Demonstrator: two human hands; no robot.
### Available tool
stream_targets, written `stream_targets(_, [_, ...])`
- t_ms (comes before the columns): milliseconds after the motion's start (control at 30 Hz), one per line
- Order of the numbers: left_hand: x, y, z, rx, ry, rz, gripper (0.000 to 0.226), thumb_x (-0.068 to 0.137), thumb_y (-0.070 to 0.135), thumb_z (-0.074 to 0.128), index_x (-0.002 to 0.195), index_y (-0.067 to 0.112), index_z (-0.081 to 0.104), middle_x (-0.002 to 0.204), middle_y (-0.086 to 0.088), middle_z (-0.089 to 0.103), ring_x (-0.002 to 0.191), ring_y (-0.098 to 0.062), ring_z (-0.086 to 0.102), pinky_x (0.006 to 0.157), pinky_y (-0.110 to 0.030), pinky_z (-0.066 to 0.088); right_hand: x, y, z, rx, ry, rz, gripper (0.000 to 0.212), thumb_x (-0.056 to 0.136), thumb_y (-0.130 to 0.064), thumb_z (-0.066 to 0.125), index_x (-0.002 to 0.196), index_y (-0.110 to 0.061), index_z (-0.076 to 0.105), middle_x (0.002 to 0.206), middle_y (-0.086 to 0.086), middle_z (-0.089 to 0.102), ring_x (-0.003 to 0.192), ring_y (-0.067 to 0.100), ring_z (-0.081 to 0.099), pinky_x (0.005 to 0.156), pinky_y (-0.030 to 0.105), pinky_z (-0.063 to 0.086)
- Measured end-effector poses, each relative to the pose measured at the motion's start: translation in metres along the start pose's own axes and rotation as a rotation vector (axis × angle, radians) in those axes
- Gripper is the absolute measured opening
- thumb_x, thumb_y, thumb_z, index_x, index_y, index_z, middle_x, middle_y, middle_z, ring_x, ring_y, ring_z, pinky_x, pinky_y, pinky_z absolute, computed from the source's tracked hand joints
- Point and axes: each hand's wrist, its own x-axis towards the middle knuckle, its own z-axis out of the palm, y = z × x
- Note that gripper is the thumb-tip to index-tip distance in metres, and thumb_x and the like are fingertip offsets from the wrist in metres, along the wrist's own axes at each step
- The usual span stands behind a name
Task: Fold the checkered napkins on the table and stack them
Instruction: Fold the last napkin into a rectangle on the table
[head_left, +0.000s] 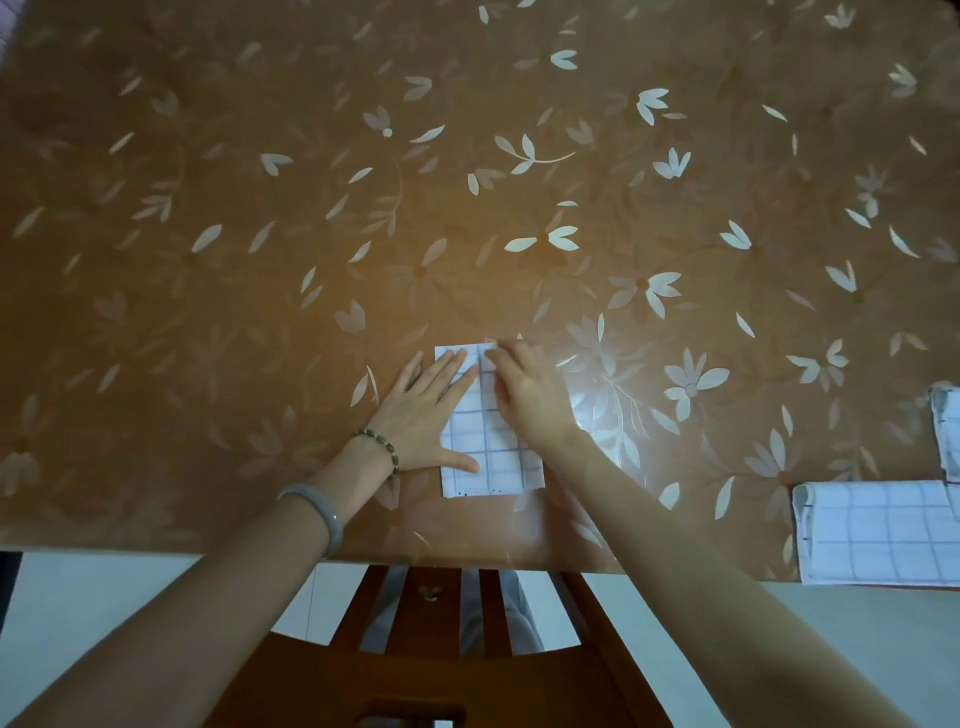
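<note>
A white checkered napkin (491, 462), folded into a narrow upright rectangle, lies on the table near its front edge. My left hand (423, 410) lies flat with straight fingers on the napkin's left half, thumb stretched across its lower part. My right hand (530, 395) rests flat on the right half, fingers reaching the napkin's far edge. A second checkered napkin (878, 535), folded wide, lies at the front right edge. A third folded napkin (946, 431) shows partly at the right border of the view, just behind the second.
The table (467, 182) has a brown glossy cover with white flower prints. A wooden chair back (457, 649) stands right below the table's front edge, between my arms. Pale floor shows on both sides of it.
</note>
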Motion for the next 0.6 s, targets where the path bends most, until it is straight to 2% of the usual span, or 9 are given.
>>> stream_targets(100, [0.001,0.001,0.001,-0.002,0.007,-0.008,0.127,0.055,0.096,0.015,0.151,0.017,-0.009,0.155,-0.002,-0.022,0.146,-0.016,-0.016,0.116,-0.046,-0.014,-0.010,0.003,0.018,-0.073,-0.132,-0.086,0.030,0.082,0.001,0.061,0.111,0.006,0.063,0.116,0.020,0.064,0.111,0.037,0.060,0.094,0.047,0.049])
stream_targets(233, [-0.001,-0.003,0.001,-0.012,0.028,0.012,0.116,0.064,0.094,0.008,0.151,0.020,-0.009,0.158,-0.002,-0.018,0.146,-0.016,-0.017,0.117,-0.047,-0.011,-0.020,0.011,0.015,-0.163,-0.204,-0.073,0.045,0.097,-0.023,0.038,0.133,0.002,0.051,0.140,0.019,0.049,0.134,0.030,0.043,0.109,0.050,0.035])
stream_targets(300, [-0.004,-0.011,0.001,-0.011,0.045,0.028,0.101,0.074,0.087,0.003,0.152,0.024,-0.007,0.160,0.000,-0.012,0.146,-0.014,-0.016,0.117,-0.047,-0.011,-0.024,0.014,0.012,-0.230,-0.258,-0.077,0.051,0.099,-0.030,0.032,0.140,-0.002,0.044,0.147,0.016,0.041,0.140,0.027,0.034,0.112,0.051,0.028])
stream_targets(400, [-0.007,-0.024,0.003,0.063,0.088,0.063,0.086,0.083,0.076,0.006,0.151,0.024,-0.005,0.160,0.001,-0.002,0.145,-0.011,-0.008,0.117,-0.047,-0.008,-0.024,0.013,0.012,-0.263,-0.300,-0.038,0.055,0.098,-0.035,0.031,0.144,-0.006,0.039,0.151,0.016,0.035,0.142,0.028,0.029,0.113,0.054,0.022])
stream_targets(500, [-0.006,-0.026,0.006,0.095,0.068,0.062,0.091,0.080,0.078,0.009,0.150,0.021,-0.008,0.161,0.000,0.000,0.145,-0.012,-0.008,0.117,-0.050,-0.006,-0.025,0.014,0.012,-0.302,-0.315,-0.026,0.056,0.098,-0.038,0.029,0.145,-0.010,0.038,0.152,0.018,0.031,0.142,0.031,0.028,0.113,0.057,0.019])
stream_targets(600, [-0.006,-0.022,0.001,0.126,-0.010,0.045,0.108,0.071,0.088,0.014,0.146,0.018,-0.020,0.157,0.000,-0.020,0.142,-0.012,-0.023,0.115,-0.051,-0.014,-0.025,0.015,0.013,-0.319,-0.316,-0.012,0.056,0.098,-0.041,0.027,0.147,-0.015,0.035,0.153,0.020,0.028,0.142,0.033,0.026,0.113,0.059,0.016])
